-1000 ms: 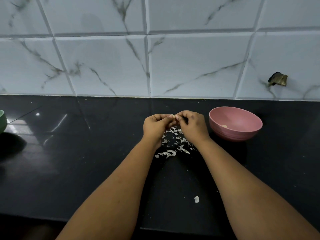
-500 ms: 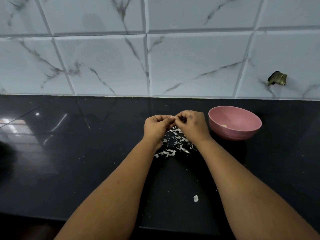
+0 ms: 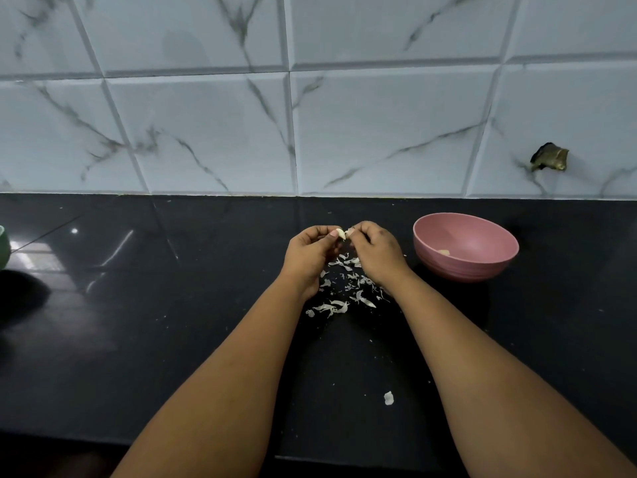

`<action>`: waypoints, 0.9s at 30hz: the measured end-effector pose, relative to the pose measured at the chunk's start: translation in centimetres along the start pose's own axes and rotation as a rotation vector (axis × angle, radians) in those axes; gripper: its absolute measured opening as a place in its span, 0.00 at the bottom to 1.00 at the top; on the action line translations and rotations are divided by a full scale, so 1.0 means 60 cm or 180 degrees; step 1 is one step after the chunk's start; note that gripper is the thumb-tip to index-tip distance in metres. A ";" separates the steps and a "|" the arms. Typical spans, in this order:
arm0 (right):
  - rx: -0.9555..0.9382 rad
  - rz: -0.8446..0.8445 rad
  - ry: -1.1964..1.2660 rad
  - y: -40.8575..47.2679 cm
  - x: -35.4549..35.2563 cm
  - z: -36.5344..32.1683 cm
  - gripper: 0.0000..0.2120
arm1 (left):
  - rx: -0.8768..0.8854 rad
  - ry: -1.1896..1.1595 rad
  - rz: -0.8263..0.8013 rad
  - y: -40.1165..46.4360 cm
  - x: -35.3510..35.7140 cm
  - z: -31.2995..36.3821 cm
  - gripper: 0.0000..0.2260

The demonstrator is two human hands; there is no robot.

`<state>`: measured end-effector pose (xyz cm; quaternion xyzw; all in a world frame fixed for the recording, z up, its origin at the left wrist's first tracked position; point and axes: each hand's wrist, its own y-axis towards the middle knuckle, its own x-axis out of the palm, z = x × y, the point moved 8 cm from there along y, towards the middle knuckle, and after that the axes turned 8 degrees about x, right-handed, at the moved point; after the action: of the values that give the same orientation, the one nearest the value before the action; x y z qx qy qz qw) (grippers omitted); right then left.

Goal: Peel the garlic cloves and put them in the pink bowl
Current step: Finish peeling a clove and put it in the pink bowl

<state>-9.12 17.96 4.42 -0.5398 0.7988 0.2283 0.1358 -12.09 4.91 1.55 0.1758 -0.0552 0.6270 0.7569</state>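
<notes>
My left hand (image 3: 310, 251) pinches a pale garlic clove (image 3: 340, 233) at its fingertips, above the black counter. My right hand (image 3: 375, 251) meets it from the right and pinches a bit of white skin (image 3: 350, 232) at the clove's tip. Under both hands lies a scatter of papery garlic peels (image 3: 344, 288). The pink bowl (image 3: 465, 267) stands just right of my right hand, with a peeled clove (image 3: 444, 252) on its bottom.
The glossy black counter (image 3: 172, 322) runs back to a marble-tiled wall (image 3: 310, 115). A single scrap of peel (image 3: 388, 397) lies nearer the front edge. A green bowl's edge (image 3: 3, 246) shows at the far left. A dark chip (image 3: 549, 157) marks the wall at right.
The fingertips have drawn slightly apart, so the clove and a flap of its skin now show between them. Both hands stay in the same spot over the peels.
</notes>
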 end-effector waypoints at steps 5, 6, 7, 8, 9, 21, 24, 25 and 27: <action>0.0198 0.0061 0.0334 0.007 -0.005 0.009 0.14 | -0.0026 -0.0077 0.0029 0.002 -0.001 -0.001 0.04; 0.0227 0.0115 0.0375 0.006 -0.009 0.011 0.15 | -0.0027 -0.0084 0.0039 0.002 -0.001 0.000 0.05; 0.0202 0.0189 0.0355 0.005 -0.014 0.011 0.16 | -0.0023 -0.0081 0.0050 0.001 -0.001 0.001 0.05; 0.0121 0.0284 0.0253 0.003 -0.019 0.009 0.16 | -0.0016 -0.0075 0.0057 0.001 -0.002 0.001 0.05; 0.0002 0.0395 0.0105 0.000 -0.025 0.006 0.14 | -0.0006 -0.0061 0.0061 0.001 -0.002 0.002 0.05; 0.0068 0.0380 0.0654 -0.003 -0.031 0.002 0.13 | 0.0202 0.0337 0.0125 0.001 -0.005 0.005 0.04; 0.0197 0.0224 0.0740 -0.001 -0.021 0.007 0.14 | 0.0232 0.0335 0.0089 0.002 -0.003 0.004 0.04; 0.0131 0.0205 0.0703 -0.003 -0.019 0.006 0.12 | 0.0243 0.0317 0.0077 0.002 -0.003 0.004 0.04; 0.0011 0.0075 0.0720 -0.005 -0.011 0.003 0.04 | 0.0257 0.0246 0.0074 0.003 -0.002 0.004 0.03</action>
<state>-8.60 18.49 4.50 -0.5524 0.8158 0.1660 0.0430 -12.25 4.75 1.78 0.1811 -0.0026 0.6438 0.7434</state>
